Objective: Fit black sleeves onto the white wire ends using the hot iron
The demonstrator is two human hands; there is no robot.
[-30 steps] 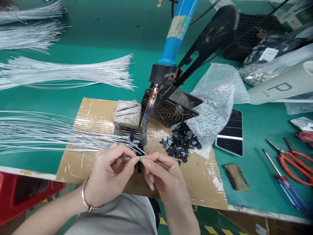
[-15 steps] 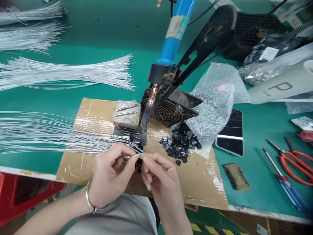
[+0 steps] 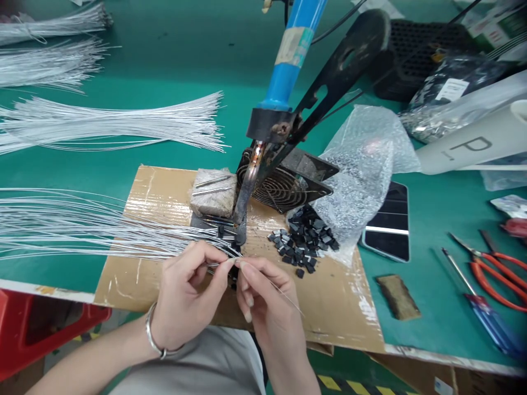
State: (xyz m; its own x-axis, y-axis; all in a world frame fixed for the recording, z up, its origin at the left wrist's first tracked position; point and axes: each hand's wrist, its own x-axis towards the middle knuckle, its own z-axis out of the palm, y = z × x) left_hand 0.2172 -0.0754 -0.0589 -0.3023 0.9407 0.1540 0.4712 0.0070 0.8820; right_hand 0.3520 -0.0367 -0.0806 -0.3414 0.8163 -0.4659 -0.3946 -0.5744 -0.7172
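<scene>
My left hand (image 3: 187, 296) and my right hand (image 3: 263, 299) meet fingertip to fingertip over a taped cardboard sheet (image 3: 135, 219), just below the tip of a mounted soldering iron (image 3: 284, 82). The left hand's thumb and forefinger pinch the end of a thin white wire from the bundle (image 3: 82, 227) that fans out to the left. In the right hand's pinch is a thin silvery wire (image 3: 284, 291) that trails down to the right. A small dark part sits between the fingertips; I cannot make it out. A pile of small black components (image 3: 304, 241) lies just right of the hands.
A sponge block (image 3: 214, 192) and a fan grille (image 3: 284, 189) sit behind the iron tip. More white wire bundles (image 3: 115, 123) lie at the left. Bubble wrap (image 3: 362, 164), a phone (image 3: 389, 222), red scissors (image 3: 494, 274), a blue screwdriver (image 3: 481, 312) and a brown pad (image 3: 397, 296) are at the right.
Both hands have shifted slightly left and toward the iron tip while keeping their pinches; the right hand's wire trails at a slightly different angle.
</scene>
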